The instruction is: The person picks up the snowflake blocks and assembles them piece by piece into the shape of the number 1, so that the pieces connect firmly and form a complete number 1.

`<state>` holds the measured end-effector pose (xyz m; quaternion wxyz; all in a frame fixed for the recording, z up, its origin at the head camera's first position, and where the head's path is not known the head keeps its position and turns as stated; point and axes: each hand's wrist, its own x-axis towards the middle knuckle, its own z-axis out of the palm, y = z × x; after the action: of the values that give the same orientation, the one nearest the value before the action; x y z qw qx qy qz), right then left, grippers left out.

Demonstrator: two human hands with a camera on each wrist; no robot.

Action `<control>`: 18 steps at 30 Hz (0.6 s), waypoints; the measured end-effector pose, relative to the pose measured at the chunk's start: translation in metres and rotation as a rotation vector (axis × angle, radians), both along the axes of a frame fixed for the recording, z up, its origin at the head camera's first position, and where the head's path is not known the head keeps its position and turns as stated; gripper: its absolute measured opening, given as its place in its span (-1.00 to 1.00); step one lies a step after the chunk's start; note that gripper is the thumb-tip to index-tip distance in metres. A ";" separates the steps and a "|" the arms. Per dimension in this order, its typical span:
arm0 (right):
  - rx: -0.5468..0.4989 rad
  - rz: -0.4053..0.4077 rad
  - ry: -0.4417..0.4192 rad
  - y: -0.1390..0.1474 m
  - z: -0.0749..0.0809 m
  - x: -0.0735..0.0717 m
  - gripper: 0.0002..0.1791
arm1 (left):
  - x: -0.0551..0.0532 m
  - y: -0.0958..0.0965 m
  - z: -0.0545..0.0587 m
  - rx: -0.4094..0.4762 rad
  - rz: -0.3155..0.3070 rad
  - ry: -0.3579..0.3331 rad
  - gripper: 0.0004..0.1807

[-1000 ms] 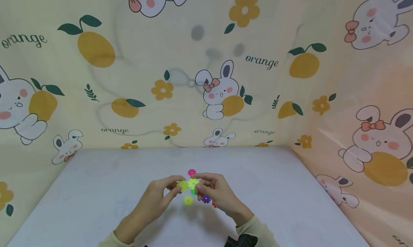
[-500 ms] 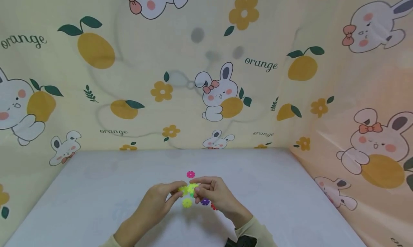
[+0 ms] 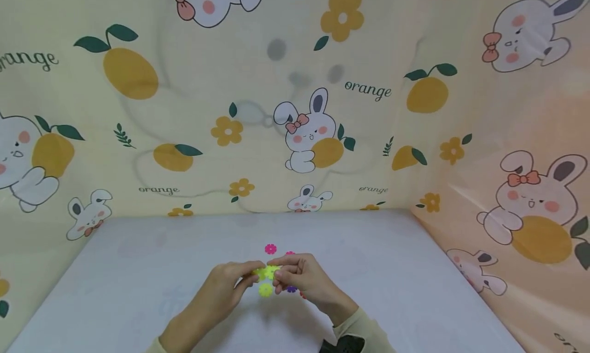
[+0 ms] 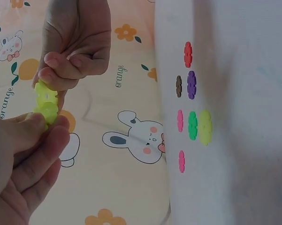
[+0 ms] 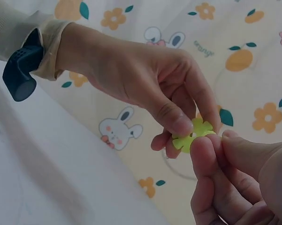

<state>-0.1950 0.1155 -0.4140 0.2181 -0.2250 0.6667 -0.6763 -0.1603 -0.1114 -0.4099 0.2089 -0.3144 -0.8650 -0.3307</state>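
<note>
Both hands meet over the white table, fingertips almost touching. My left hand (image 3: 223,286) pinches a yellow-green flower-shaped snowflake building disc (image 4: 48,113) between thumb and fingers. My right hand (image 3: 311,284) pinches a second yellow disc (image 4: 48,93) by its edge. The two discs overlap edge to edge, with notches visible on the right one; I cannot tell if they are slotted together. In the right wrist view, fingers cover part of the notched disc (image 5: 183,141).
Under the hands lie several loose discs: a yellow one (image 4: 205,127), a green one (image 4: 193,125), a purple one (image 4: 191,85), a brown one (image 4: 179,86), a red one (image 4: 188,55) and two pink ones (image 4: 181,161). A patterned cloth (image 3: 207,86) hangs behind the white table (image 3: 138,271).
The right-hand disc has turned from nearly face-on and come in against the left one. The right hand shifts slightly left, uncovering a second pink disc. The head view has drifted a little.
</note>
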 end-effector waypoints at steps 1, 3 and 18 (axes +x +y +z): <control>-0.004 0.005 -0.004 0.000 -0.001 0.000 -0.49 | 0.000 0.000 0.001 -0.006 -0.001 -0.003 -0.74; -0.007 0.016 -0.009 0.000 -0.002 -0.001 -0.49 | 0.001 -0.001 0.002 -0.018 -0.005 -0.022 -0.74; -0.034 -0.003 0.036 -0.004 -0.006 -0.001 -0.49 | 0.003 0.000 0.000 -0.032 0.059 -0.005 -0.73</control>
<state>-0.1960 0.1111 -0.4203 0.2011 -0.2398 0.6593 -0.6836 -0.1575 -0.1118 -0.4095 0.2113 -0.2913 -0.8796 -0.3111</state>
